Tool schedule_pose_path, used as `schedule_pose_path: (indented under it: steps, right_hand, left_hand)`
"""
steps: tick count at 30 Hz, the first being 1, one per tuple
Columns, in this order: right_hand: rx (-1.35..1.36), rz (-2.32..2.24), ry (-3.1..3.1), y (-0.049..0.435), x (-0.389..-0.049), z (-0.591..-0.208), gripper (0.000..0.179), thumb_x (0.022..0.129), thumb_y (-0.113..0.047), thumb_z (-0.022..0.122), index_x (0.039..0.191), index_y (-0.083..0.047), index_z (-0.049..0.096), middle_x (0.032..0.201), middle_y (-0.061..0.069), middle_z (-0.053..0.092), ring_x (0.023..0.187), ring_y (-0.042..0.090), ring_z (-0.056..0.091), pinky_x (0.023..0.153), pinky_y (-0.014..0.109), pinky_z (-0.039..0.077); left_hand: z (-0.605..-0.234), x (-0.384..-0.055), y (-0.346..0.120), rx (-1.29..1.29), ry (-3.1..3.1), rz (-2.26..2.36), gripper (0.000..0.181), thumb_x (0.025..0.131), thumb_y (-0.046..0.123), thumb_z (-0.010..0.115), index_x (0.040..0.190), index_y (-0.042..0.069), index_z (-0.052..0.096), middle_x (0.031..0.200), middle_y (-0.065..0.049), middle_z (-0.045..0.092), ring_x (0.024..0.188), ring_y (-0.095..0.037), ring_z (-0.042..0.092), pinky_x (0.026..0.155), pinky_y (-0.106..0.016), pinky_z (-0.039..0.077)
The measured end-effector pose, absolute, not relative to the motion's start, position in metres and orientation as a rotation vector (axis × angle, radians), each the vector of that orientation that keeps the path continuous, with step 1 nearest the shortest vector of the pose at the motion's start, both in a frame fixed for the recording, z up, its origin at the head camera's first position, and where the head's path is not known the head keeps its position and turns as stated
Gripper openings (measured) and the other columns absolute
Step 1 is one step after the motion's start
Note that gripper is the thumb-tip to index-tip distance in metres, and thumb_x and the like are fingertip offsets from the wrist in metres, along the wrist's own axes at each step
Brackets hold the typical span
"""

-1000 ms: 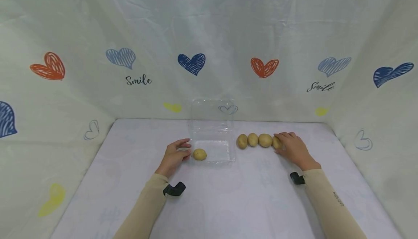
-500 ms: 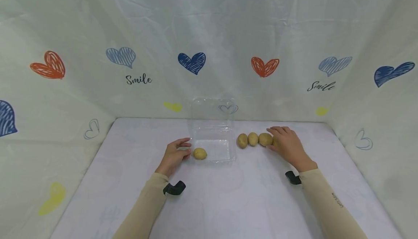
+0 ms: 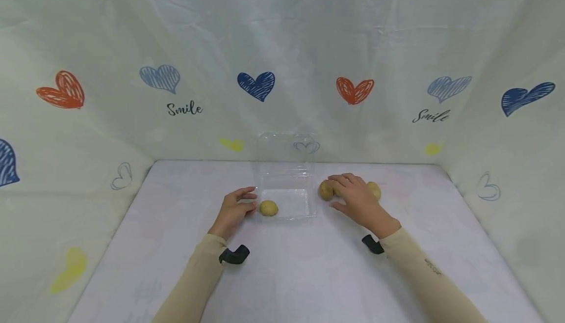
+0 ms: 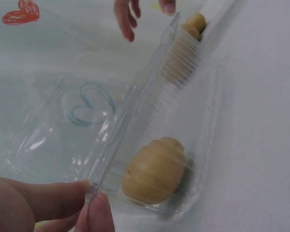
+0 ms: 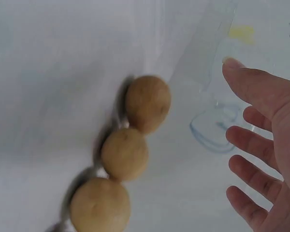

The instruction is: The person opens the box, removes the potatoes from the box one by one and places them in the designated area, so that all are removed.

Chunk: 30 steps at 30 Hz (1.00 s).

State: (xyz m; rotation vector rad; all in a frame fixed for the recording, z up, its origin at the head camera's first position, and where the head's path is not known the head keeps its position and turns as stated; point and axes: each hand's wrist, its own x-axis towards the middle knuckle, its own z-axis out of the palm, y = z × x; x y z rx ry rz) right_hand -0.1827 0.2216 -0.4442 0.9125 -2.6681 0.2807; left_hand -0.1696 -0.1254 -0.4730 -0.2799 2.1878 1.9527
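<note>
A clear plastic clamshell container (image 3: 295,202) stands with its lid (image 3: 275,153) raised at the back. One potato (image 3: 269,208) lies in its left front corner. My left hand (image 3: 233,213) pinches the container's left edge between thumb and fingers, as the left wrist view shows. Right of the container, several potatoes (image 5: 124,154) form a row on the table. Over that row my right hand (image 3: 356,199) hovers with spread fingers and nothing in them. In the head view it covers the row's middle, leaving the leftmost potato (image 3: 325,190) and the rightmost potato (image 3: 374,190) showing.
A white table (image 3: 282,274) lies under everything. Behind it and at both sides hangs a pale sheet (image 3: 300,28) printed with hearts and "Smile". The raised lid stands close to the back sheet.
My right hand has left the rightmost potato and moved left along the row toward the leftmost ones. The left hand has stayed at the container's edge.
</note>
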Motion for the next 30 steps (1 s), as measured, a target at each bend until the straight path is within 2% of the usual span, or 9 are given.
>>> schedule_pose_path:
  steps: [7,13,30]
  right_hand:
    - [1.044,0.287,-2.654,0.195,-0.184,-0.441,0.064,0.082,-0.022,0.094,0.138,-0.007,0.066,0.139,0.009,0.066,0.127,0.033,0.059,0.108,0.051,0.049]
    - [1.096,0.239,-2.641,0.179,-0.187,-0.439,0.066,0.084,-0.026,0.092,0.141,-0.009,0.065,0.138,0.007,0.067,0.127,0.031,0.059,0.107,0.05,0.05]
    - [1.324,0.064,-2.558,0.142,-0.196,-0.441,0.07,0.087,-0.035,0.089,0.146,-0.013,0.06,0.15,0.008,0.061,0.135,0.029,0.056,0.117,0.047,0.042]
  left_hand:
    - [-0.473,-0.171,-0.126,-0.292,2.183,1.951,0.051,0.096,-0.01,0.064,0.146,-0.003,0.059,0.128,-0.023,0.064,0.083,-0.012,0.063,0.072,-0.02,0.054]
    - [-0.474,-0.171,-0.126,-0.293,2.188,1.941,0.05,0.097,-0.01,0.065,0.146,-0.002,0.059,0.128,-0.023,0.064,0.083,-0.012,0.063,0.072,-0.02,0.054]
    - [-0.476,-0.171,-0.125,-0.305,2.185,1.96,0.05,0.096,-0.011,0.065,0.145,-0.003,0.059,0.127,-0.022,0.064,0.084,-0.013,0.063,0.072,-0.02,0.054]
